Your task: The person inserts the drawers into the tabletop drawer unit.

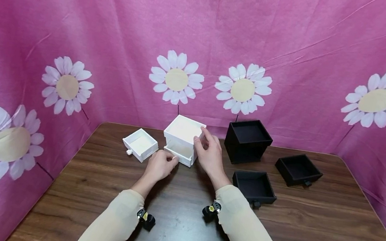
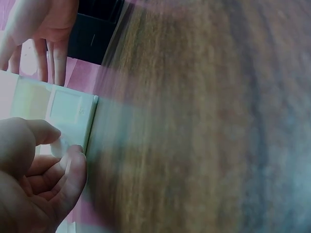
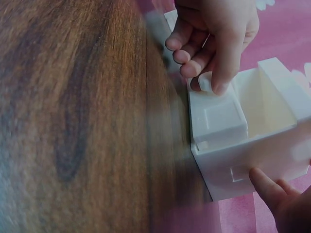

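Note:
A white box [image 1: 183,129] with an open lower front stands near the middle of the table's back edge. Its lower white drawer [image 3: 221,116] sits in the bottom opening; the upper opening shows bare inside. My left hand [image 1: 161,166] pinches the drawer's small round knob [image 3: 206,81] between thumb and fingers. Against the box's right side rests my right hand [image 1: 209,151], its fingers mostly straight and one fingertip touching the side wall. A second white drawer [image 1: 140,144] lies apart on the table, left of the box, its knob facing front-left.
To the right of the white box stands a black box [image 1: 248,140] with an open front. One black drawer [image 1: 254,186] lies in front of it, another black drawer [image 1: 299,169] farther right. Pink cloth with daisies hangs behind the wooden table [image 1: 76,187].

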`<state>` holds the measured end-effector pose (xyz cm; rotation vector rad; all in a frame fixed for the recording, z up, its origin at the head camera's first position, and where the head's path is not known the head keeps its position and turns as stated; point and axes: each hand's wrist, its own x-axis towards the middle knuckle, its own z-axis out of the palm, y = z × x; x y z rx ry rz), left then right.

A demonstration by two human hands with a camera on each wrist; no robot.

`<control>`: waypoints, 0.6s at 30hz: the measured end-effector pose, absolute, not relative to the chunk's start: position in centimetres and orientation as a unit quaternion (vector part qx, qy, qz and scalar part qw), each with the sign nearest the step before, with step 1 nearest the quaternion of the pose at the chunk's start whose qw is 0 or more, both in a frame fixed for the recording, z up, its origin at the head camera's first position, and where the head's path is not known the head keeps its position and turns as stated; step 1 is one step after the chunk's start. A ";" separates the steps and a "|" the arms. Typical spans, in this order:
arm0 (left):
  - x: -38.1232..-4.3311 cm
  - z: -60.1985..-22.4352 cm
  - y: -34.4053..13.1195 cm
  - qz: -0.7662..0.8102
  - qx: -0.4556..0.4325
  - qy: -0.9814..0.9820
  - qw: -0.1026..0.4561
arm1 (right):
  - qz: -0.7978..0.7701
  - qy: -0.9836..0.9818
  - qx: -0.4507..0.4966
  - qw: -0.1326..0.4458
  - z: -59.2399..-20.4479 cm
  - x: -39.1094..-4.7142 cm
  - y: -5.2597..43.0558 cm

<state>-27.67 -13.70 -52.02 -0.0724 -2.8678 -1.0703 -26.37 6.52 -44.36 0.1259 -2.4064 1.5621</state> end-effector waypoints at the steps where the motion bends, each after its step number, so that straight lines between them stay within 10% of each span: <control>1: -27.8 -52.1 -13.6 -0.351 -0.025 -0.935 0.040 | 0.539 -0.830 0.043 0.135 -44.3 -26.4 6.5; 18: -29.0 -52.3 -13.2 -0.353 -0.024 -0.935 0.039 | 0.540 -0.830 0.042 0.131 -44.3 -26.3 6.5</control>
